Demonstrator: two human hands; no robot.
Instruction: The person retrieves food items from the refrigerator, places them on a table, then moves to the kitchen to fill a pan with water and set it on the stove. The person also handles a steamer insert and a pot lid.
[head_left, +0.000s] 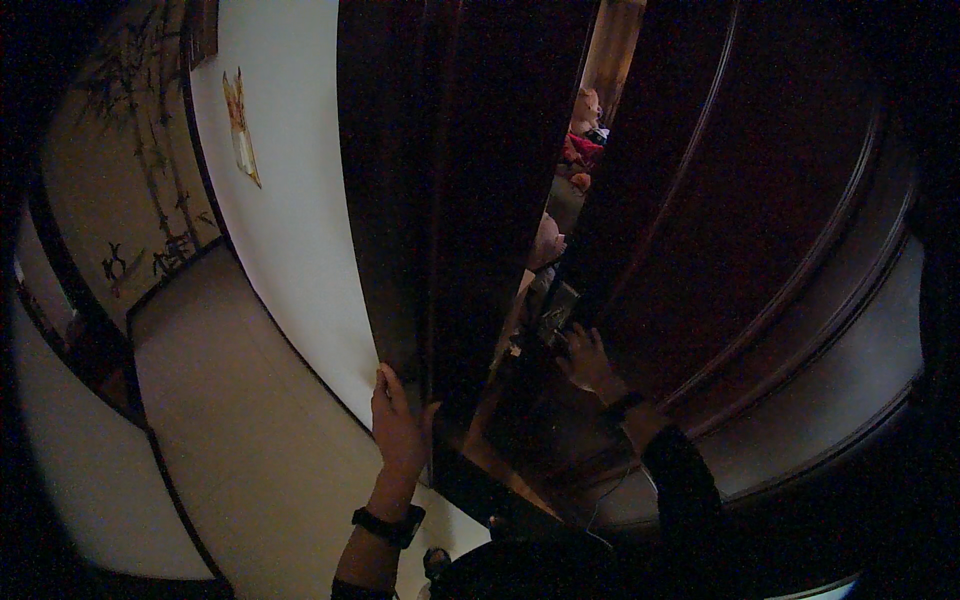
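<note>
A dark door (495, 187) stands partly ajar, with a narrow lit gap along its right side. My left hand (397, 427) is at the door's left edge, fingers over the rim and thumb apart on the near face. To the right, my right hand (589, 360) has its fingers spread at a dark lock or handle plate (559, 311) beside the gap. Shadow hides exactly what those fingers touch. Through the gap show a pinkish plush-like thing (587, 109), red cloth (581, 150) and another pale pink thing (547, 240).
A white wall (292, 150) with a gold and white decoration (241, 142) rises at the left. Beyond it is a wall panel with painted bamboo (150, 150). Pale floor (247, 420) lies lower left. Dark panelling (750, 225) fills the right. A thin cable (596, 510) hangs near my right sleeve.
</note>
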